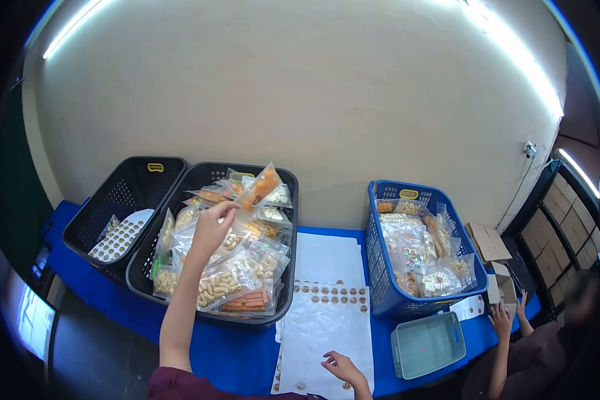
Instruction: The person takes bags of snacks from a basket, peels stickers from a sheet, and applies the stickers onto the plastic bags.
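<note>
My left hand (pixel 213 230) pinches the corner of a clear plastic snack bag (pixel 260 189) with orange pieces inside, lifted over the black basket (pixel 288 267). Below it, the basket is heaped with similar clear bags, among them peanut-shaped snacks (pixel 219 288) and orange-brown sticks (pixel 247 301). My right hand (pixel 342 368) is over the lower part of a white sticker sheet (pixel 327 327), with its fingers apart and nothing in them. Round brown stickers run in rows along the sheet's top, and a few single ones show near its lower edge.
Left stands another black basket (pixel 80 230) with a round-sticker sheet (pixel 122 237) inside. Right of the sheets are a blue basket (pixel 378 280) of filled bags and a pale green tray (pixel 428 347). At far right, a co-worker's hands (pixel 501 320) touch a cardboard box (pixel 503 287).
</note>
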`<action>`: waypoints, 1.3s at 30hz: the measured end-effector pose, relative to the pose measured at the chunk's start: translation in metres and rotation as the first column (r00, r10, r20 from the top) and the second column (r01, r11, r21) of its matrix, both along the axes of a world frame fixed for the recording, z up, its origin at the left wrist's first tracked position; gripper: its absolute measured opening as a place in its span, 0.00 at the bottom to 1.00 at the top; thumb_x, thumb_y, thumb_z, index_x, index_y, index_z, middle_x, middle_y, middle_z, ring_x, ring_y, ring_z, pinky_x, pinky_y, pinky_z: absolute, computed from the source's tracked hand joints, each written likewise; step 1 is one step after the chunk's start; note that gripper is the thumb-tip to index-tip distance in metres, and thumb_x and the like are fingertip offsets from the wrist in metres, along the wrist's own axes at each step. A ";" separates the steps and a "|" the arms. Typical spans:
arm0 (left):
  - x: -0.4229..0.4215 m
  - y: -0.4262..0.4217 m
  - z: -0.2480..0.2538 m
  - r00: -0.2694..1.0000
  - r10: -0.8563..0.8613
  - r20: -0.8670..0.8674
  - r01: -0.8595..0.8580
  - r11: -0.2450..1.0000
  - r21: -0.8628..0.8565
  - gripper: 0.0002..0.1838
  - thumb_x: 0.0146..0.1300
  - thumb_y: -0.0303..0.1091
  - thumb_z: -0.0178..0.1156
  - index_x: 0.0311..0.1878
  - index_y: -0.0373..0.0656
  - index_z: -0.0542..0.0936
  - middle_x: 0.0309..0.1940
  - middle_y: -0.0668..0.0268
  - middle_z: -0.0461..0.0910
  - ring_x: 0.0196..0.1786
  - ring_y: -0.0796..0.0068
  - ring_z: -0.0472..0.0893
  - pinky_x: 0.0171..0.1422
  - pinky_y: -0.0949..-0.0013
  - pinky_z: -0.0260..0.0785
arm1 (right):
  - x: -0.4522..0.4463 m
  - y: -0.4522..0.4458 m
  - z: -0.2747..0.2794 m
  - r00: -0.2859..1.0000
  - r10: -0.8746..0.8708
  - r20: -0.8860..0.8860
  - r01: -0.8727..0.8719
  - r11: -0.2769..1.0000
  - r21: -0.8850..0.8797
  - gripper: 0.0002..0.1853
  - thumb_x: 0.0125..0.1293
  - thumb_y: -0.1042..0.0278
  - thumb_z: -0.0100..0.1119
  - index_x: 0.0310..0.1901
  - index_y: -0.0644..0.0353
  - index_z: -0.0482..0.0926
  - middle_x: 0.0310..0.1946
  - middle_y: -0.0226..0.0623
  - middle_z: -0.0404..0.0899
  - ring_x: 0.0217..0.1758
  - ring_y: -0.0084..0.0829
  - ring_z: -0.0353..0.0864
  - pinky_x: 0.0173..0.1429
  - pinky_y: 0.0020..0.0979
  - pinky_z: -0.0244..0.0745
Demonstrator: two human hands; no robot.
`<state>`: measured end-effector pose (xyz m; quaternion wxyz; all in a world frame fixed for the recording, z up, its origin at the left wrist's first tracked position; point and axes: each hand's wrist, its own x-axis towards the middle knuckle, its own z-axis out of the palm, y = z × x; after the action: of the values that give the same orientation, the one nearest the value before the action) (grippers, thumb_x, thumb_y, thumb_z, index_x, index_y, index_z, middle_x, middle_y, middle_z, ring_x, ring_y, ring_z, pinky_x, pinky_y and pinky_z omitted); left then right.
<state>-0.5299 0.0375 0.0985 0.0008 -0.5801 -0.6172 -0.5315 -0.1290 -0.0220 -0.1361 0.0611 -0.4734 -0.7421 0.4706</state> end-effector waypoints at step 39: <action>0.217 -0.099 -0.111 0.361 -0.342 0.868 0.708 0.706 -0.016 0.20 0.59 0.34 0.55 0.53 0.33 0.68 0.45 0.62 0.73 0.49 0.72 0.73 0.49 0.75 0.64 | -0.026 -0.021 0.090 0.426 -0.457 -0.781 0.185 0.889 -0.419 0.11 0.54 0.74 0.60 0.32 0.58 0.66 0.33 0.33 0.75 0.38 0.21 0.75 0.42 0.21 0.71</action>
<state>-0.3126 -0.0614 -0.0124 -0.5730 -0.4220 -0.4098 -0.5706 -0.1547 -0.0431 -0.0456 0.4482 -0.3106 -0.4329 0.7178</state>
